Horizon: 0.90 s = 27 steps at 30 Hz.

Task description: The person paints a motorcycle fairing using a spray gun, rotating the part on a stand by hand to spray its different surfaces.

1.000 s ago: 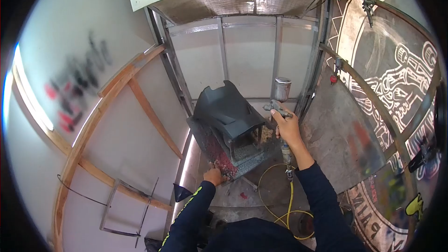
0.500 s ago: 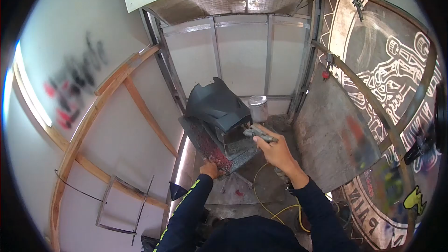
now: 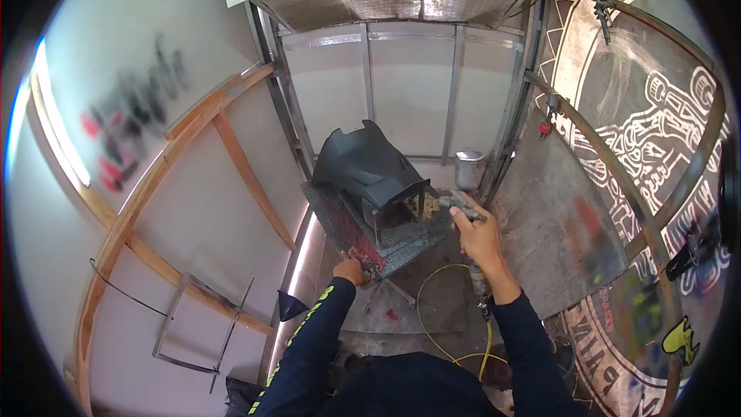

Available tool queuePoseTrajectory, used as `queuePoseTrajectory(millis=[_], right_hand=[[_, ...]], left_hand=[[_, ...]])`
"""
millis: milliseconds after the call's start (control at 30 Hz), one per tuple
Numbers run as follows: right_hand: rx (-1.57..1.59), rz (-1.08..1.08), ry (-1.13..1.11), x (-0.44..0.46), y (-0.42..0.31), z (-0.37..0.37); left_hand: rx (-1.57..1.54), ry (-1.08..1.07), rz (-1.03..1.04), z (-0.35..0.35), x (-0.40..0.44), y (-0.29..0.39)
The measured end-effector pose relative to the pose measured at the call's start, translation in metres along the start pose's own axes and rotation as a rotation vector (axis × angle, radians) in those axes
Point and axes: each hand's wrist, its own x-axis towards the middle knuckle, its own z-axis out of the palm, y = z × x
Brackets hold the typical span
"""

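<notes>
My right hand [image 3: 482,241] is wrapped around a paint spray gun [image 3: 463,207] with a silver cup [image 3: 468,170] on top. The gun sits just right of a matte dark moulded panel [image 3: 363,166], apart from it, its nozzle end toward the panel. That panel, hollow on its near side, rests on a stand with a paint-spattered top [image 3: 340,220], red and grey. At the near left corner of this top, my left hand [image 3: 352,269] grips the edge; its fingertips are partly hidden.
A yellow air hose [image 3: 489,340] hangs from the gun and loops on the floor. Wooden framing [image 3: 139,220] lines the left wall. On the right rail [image 3: 590,139] hang another spray gun [image 3: 602,19] and a fitting with a red part [image 3: 546,128]. A dark cone [image 3: 291,305] is near my left sleeve.
My right hand has moved the spray gun to the right, away from the panel, uncovering its hollow near side. My left hand stays on the stand's corner. The whole view has shifted slightly.
</notes>
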Motion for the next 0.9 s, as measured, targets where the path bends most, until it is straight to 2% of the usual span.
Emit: queuePoseTrajectory(millis=[67, 133, 300, 333, 400, 533, 600, 700, 733, 800, 900], right_hand=[[0.019, -0.068, -0.026, -0.01, -0.006, 0.008], [0.152, 0.026, -0.147, -0.024, -0.024, 0.009], [0.17, -0.028, -0.15, -0.027, -0.027, 0.007], [0.177, -0.039, -0.118, -0.026, -0.027, 0.006], [0.185, -0.048, -0.091, -0.024, -0.025, 0.006], [0.192, -0.055, -0.041, -0.019, -0.012, 0.01], [0.206, -0.05, -0.024, -0.02, -0.008, 0.014], [0.232, -0.061, 0.03, -0.021, -0.003, 0.022], [0.232, -0.068, 0.058, -0.019, 0.0, 0.024], [0.231, -0.075, 0.083, -0.017, 0.002, 0.029], [0.237, -0.054, 0.129, -0.015, -0.001, 0.039]], left_hand=[[-0.002, 0.028, -0.003, -0.003, -0.008, 0.007], [-0.001, 0.058, -0.006, -0.007, -0.016, 0.014], [0.023, 0.056, 0.096, -0.014, -0.029, 0.022], [0.021, 0.057, 0.093, -0.012, -0.029, 0.021], [-0.006, 0.198, 0.17, -0.004, -0.027, 0.018], [0.035, 0.184, 0.27, 0.014, -0.017, 0.015], [0.034, 0.266, 0.354, 0.017, -0.021, 0.022], [-0.005, 0.203, 0.418, 0.018, -0.027, 0.026], [-0.005, 0.202, 0.419, 0.024, -0.024, 0.025], [-0.047, 0.236, 0.558, 0.027, -0.022, 0.022], [-0.047, 0.235, 0.613, 0.022, -0.023, 0.015]])
